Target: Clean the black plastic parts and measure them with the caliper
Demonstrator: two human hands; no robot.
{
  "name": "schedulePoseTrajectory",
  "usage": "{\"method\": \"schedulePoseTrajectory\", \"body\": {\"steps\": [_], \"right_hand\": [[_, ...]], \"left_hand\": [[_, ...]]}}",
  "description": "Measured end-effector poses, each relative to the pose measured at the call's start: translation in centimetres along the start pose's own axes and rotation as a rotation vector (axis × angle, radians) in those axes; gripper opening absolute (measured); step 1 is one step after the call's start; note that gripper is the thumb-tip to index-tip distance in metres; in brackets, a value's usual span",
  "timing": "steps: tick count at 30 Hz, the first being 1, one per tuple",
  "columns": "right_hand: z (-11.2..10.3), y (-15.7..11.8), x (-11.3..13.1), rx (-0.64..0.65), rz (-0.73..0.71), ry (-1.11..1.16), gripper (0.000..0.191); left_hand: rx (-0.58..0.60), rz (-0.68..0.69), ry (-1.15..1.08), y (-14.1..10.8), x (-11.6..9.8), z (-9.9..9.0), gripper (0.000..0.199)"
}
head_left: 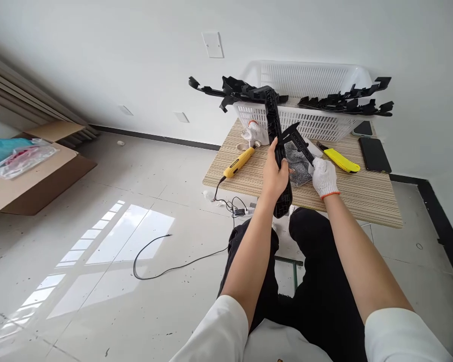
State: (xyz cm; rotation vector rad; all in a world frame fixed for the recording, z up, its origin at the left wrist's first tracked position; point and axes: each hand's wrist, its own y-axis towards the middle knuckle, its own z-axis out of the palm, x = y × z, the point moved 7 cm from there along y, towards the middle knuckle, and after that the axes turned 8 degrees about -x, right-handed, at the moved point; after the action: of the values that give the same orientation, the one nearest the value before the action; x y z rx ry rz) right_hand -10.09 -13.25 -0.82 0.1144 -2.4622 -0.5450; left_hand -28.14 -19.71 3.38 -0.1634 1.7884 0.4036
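Observation:
My bare left hand (275, 172) is wrapped round a long black plastic part (274, 120), held upright over the table's front edge. In a white knit glove with an orange cuff, my right hand (323, 177) grips a black caliper (301, 142). The caliper's jaws are close against the plastic part; whether they touch it I cannot tell. Behind both hands a grey cloth (298, 168) lies on the table. To the left rests a yellow corded tool (239, 162), to the right a yellow utility knife (341, 159).
A white plastic basket (305, 123) against the wall bears several black plastic parts (345, 103) across its rim. On the wood-grain table (362, 201) are a white glove (254, 133) and a black phone (375, 154). A cable (181, 266) trails over the floor; a cardboard box (49, 176) stands left.

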Motion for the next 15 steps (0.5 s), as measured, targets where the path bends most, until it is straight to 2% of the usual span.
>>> {"method": "schedulePoseTrajectory", "body": {"steps": [4,10,15], "right_hand": [[-0.3,-0.1,-0.3,-0.056,0.060,-0.012,0.047],[-0.3,-0.1,0.3,-0.060,0.001,-0.105,0.045],[-0.7,-0.6,1.8,-0.061,-0.050,-0.174,0.046]], "left_hand": [[-0.016,-0.044,-0.003,1.4,0.7,0.0,0.040],[-0.040,-0.079,-0.065,2.2,1.4,0.1,0.050],[-0.071,-0.085,-0.097,2.2,1.8,-0.1,0.046]]}}
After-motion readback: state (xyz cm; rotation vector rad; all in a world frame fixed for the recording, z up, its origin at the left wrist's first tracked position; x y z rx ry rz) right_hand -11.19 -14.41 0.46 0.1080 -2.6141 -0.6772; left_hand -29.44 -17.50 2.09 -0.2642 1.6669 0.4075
